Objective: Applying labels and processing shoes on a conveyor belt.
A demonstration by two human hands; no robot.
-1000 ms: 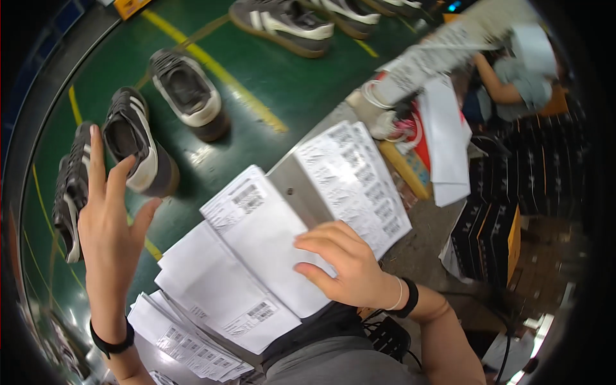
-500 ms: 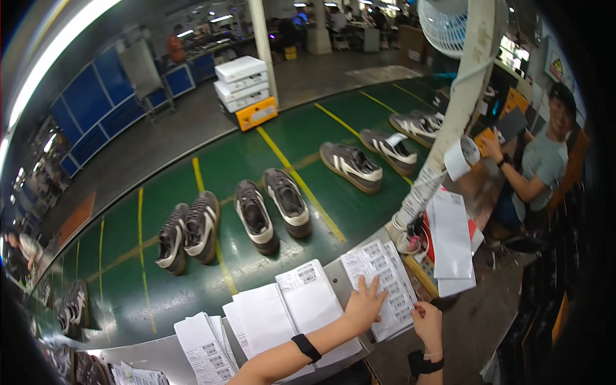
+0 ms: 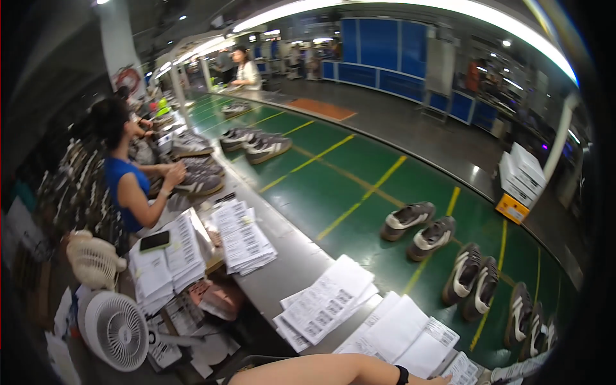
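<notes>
My left forearm crosses the lower edge of the view, a dark band at its wrist. Only a sliver of my left hand (image 3: 438, 380) shows, beside a sheet of printed labels (image 3: 463, 370); its fingers are cut off by the frame. My right hand is out of view. Closest to the forearm lie white paper stacks (image 3: 401, 327) on the metal ledge (image 3: 282, 282). A fanned stack of label sheets (image 3: 328, 298) is left of them. On the green conveyor belt (image 3: 359, 173) stand several pairs of dark sneakers with pale stripes, among them one pair (image 3: 431, 237) beyond the papers.
At left, a person in blue (image 3: 131, 183) handles shoes. More printed sheets (image 3: 242, 237) lie along the ledge. A phone (image 3: 154, 240) rests on papers. A white fan (image 3: 115, 330) stands at lower left. Boxes (image 3: 521, 176) are stacked beyond the belt at right.
The view has swung left, bringing in the person in blue and the fan. My left hand has slid to the lower edge, and my right hand has left the picture.
</notes>
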